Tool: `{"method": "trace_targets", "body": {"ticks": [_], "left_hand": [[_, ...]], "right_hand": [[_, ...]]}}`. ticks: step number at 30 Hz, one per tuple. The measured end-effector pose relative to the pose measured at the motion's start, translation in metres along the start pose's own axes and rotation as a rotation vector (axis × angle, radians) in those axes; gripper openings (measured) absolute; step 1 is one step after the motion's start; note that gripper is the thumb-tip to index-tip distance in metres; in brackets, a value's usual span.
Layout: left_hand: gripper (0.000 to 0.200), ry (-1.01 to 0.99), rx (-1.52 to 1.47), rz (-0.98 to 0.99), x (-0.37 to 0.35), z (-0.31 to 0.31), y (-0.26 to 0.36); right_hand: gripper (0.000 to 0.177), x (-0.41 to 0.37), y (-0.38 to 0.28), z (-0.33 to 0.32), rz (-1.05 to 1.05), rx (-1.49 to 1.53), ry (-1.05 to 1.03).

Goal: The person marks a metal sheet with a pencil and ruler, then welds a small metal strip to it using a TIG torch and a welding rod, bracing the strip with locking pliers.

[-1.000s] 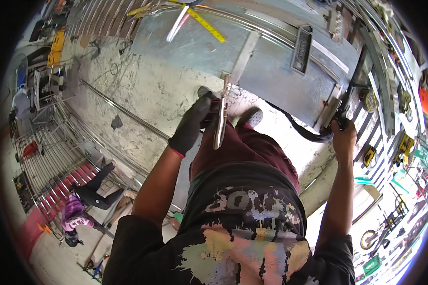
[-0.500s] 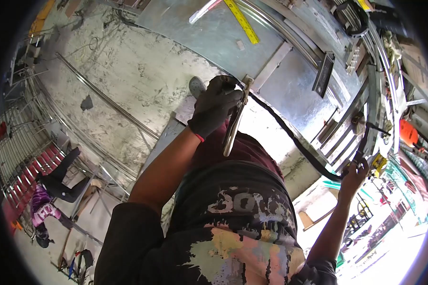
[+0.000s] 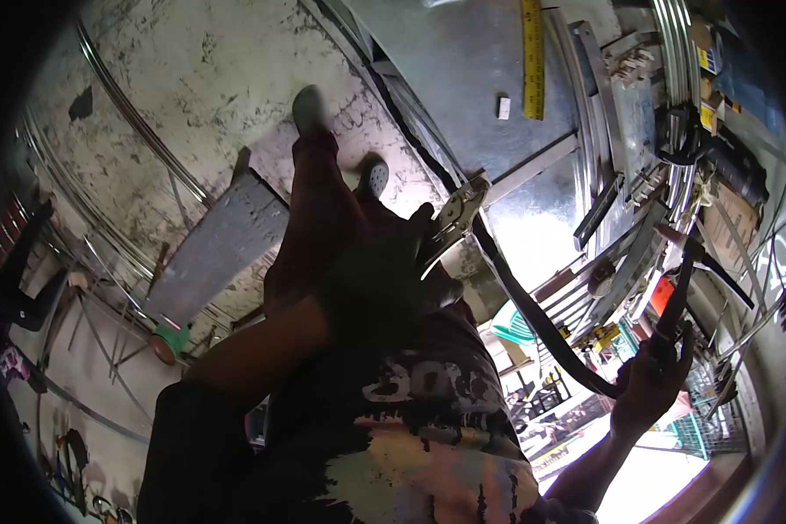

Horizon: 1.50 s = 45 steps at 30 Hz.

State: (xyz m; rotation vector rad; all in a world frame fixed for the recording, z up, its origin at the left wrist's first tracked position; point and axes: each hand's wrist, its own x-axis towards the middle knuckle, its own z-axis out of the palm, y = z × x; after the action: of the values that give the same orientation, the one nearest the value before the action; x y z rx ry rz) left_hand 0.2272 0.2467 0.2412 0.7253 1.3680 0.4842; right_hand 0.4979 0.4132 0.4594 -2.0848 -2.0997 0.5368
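My left hand (image 3: 384,266), in a dark glove, is closed around locking pliers (image 3: 456,214); deep shadow hides most of its fingers. The silver jaws of the pliers point toward the edge of the metal-topped workbench (image 3: 463,96). At the right, my bare right hand (image 3: 655,375) grips a black TIG welding torch (image 3: 672,310) by its handle. The torch head is uppermost, with a pinkish nozzle on one side and a long black cap on the other. A thick black cable (image 3: 537,319) hangs in a curve between the bench edge and my right hand.
On the bench lie a yellow ruler (image 3: 533,61) and a small white block (image 3: 504,107). Long metal tubes (image 3: 135,113) stretch over the floor at left, near a grey board (image 3: 218,244). A green plastic item (image 3: 512,323) and metal racks stand beyond the cable.
The view has turned, bringing both feet and the grey board more into sight. My right hand has lowered with the torch, its head tilting. The pliers stay in my left hand, angled differently.
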Motion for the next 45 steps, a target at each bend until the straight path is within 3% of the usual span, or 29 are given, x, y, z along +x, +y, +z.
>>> {"method": "trace_targets", "body": {"ticks": [1,5,9,15,19,22,24,28,31,36,39,41,43,44,45], "left_hand": [[0.072,0.087,-0.034,0.057,-0.002,0.01,-0.009],[0.056,0.33,-0.103,0.183,0.0,0.037,-0.028],[0.04,0.579,0.011,0.255,0.005,0.058,-0.033],[0.031,0.612,-0.009,0.329,0.01,0.07,-0.04],[0.021,0.495,-0.064,0.298,0.012,0.068,-0.04],[0.021,0.425,-0.124,0.291,0.016,0.065,-0.046],[0.021,0.296,-0.216,0.256,0.018,0.062,-0.053],[0.02,0.287,-0.117,0.197,0.013,0.056,-0.041],[0.023,0.295,-0.036,0.242,0.011,0.056,-0.038],[0.034,0.267,0.111,0.327,0.008,0.057,-0.039],[0.044,0.196,-0.111,0.061,-0.001,0.041,-0.01],[0.046,0.154,0.094,0.13,-0.003,0.035,-0.002],[0.044,0.247,0.415,0.243,0.002,0.035,-0.009],[0.04,0.358,0.63,0.327,0.01,0.04,-0.018],[0.037,0.413,0.529,0.334,0.016,0.036,-0.027]], "right_hand": [[0.077,0.006,0.009,0.006,-0.152,0.104,-0.088],[0.078,0.026,0.002,0.04,-0.235,0.12,-0.188],[0.075,0.026,-0.026,0.053,-0.294,-0.11,-0.246],[0.075,0.038,-0.029,0.057,-0.372,-0.093,-0.336],[0.072,0.04,-0.022,0.068,-0.392,-0.13,-0.279],[0.075,0.043,-0.018,0.077,-0.52,-0.199,-0.238],[0.074,0.037,-0.023,0.078,-0.42,-0.131,-0.284],[0.073,0.037,-0.023,0.075,-0.375,-0.023,-0.38],[0.071,0.038,0.004,0.08,-0.456,-0.009,-0.297],[0.069,0.03,0.035,0.065,-0.416,-0.033,-0.181],[0.067,0.02,0.069,0.05,-0.312,0.019,-0.135],[0.066,0.012,0.083,0.048,-0.283,0.011,-0.072],[0.069,0.003,0.116,0.04,-0.277,0.044,-0.046],[0.069,-0.001,0.127,0.038,-0.362,-0.091,0.003],[0.068,-0.008,0.137,0.04,-0.353,-0.099,0.049]]}}
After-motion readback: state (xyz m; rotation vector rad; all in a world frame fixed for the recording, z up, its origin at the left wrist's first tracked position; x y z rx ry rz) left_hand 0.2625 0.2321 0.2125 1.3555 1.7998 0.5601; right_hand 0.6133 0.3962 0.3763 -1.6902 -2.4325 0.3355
